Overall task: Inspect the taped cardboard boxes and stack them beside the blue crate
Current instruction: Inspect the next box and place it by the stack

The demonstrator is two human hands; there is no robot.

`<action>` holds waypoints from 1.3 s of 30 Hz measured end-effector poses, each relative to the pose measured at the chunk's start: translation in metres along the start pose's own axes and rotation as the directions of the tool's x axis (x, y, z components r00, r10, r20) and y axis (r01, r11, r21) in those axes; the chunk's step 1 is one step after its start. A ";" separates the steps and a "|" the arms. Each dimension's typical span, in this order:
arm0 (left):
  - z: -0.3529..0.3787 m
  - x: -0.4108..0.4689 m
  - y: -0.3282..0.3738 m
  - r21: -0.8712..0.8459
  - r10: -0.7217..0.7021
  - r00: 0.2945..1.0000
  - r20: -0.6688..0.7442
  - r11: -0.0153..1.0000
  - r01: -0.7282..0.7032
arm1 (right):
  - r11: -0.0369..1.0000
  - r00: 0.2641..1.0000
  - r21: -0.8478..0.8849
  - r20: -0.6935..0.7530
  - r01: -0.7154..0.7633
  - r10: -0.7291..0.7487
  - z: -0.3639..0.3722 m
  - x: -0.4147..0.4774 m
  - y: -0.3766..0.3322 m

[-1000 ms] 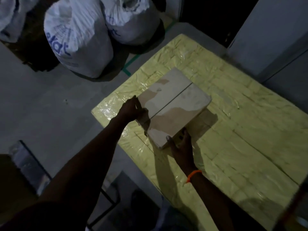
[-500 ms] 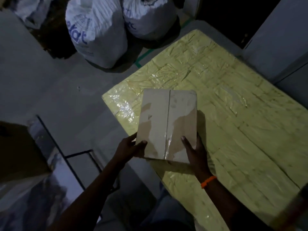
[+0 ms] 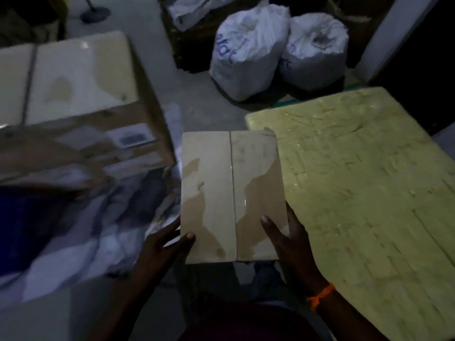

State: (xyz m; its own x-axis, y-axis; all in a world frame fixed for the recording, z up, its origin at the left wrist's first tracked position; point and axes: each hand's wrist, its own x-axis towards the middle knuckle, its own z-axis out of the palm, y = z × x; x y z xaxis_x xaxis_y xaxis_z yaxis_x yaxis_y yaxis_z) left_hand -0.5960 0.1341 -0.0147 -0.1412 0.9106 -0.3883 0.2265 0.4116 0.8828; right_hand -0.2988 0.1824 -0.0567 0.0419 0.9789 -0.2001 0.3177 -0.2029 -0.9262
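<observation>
- Centrally, a taped cardboard box point(image 3: 231, 195) is held flat off the desk, its top face up, with a clear tape strip running along the middle seam
- left hand point(image 3: 162, 244) clamps the box's near-left corner, thumb on top and fingers spread under the edge
- right hand point(image 3: 288, 239) grips the near-right corner the same way, thumb on the top face; an orange wristband point(image 3: 320, 295) sits on that wrist
- the desk point(image 3: 364, 180), wrapped in yellow-green film, lies at 3 o'clock, just beside the box
- a large cardboard carton point(image 3: 73, 94) stands at 10 o'clock
- a dark blue shape point(image 3: 22, 225) at 9 o'clock is too blurred to name
- two white sacks point(image 3: 248, 50) sit on the floor at 1 o'clock
</observation>
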 end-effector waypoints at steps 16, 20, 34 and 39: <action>-0.102 -0.134 -0.112 -0.322 -0.267 0.819 -0.508 0.941 0.107 | 0.971 0.764 -0.153 0.644 0.181 -0.041 0.195 -0.007 -0.066; -0.100 -0.131 -0.121 -0.421 -0.332 0.734 -0.593 0.904 0.069 | 0.951 0.688 -0.192 0.725 0.244 -0.030 0.223 0.015 -0.067; -0.101 -0.078 -0.088 -0.502 -0.498 0.550 -0.670 0.850 0.158 | 0.956 0.568 -0.132 0.822 0.261 -0.042 0.251 0.080 -0.081; -0.138 -0.061 -0.075 -0.528 -0.527 0.604 -0.598 0.826 0.197 | 0.973 0.576 -0.089 0.816 0.213 -0.052 0.283 0.097 -0.111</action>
State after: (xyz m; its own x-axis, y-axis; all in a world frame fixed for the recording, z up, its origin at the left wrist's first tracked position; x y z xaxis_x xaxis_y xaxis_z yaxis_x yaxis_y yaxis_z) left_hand -0.7374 0.0425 -0.0211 -0.7812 0.3111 -0.5413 -0.3500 0.4996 0.7924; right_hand -0.5978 0.2926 -0.0636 -0.7654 0.5538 -0.3277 0.4019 0.0137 -0.9156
